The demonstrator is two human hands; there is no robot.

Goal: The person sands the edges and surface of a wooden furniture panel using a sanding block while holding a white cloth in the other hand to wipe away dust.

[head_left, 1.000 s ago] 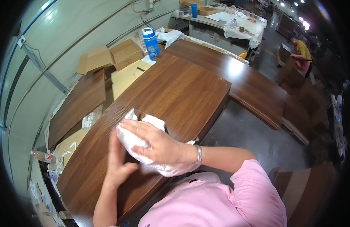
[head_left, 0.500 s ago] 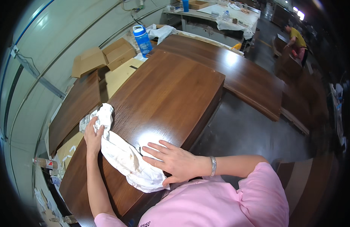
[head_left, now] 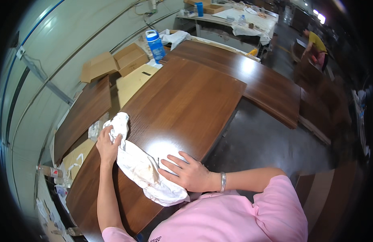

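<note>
My left hand [head_left: 108,146] is closed around the upper end of a white cloth [head_left: 134,159], at the left edge of a dark brown wood panel [head_left: 186,97]. The crumpled, lightly stained cloth stretches along the panel's near left part toward my body. My right hand [head_left: 189,173] has its fingers spread and lies flat over the near end of the cloth and the panel beside it. A metal bracelet [head_left: 223,181] circles my right wrist. The panel lies flat, with grain running along its length and a bright reflection near my right fingers.
Another brown panel [head_left: 271,88] lies beyond, and a third [head_left: 83,121] leans at left. A blue bottle [head_left: 156,46] and open cardboard box [head_left: 130,60] stand at the far left. Behind is a cluttered worktable [head_left: 218,25]. A person in yellow [head_left: 315,43] bends at far right.
Both hands, the cloth and the near panel have shifted slightly right. Less of the panel's right side face shows. The view has also moved a little.
</note>
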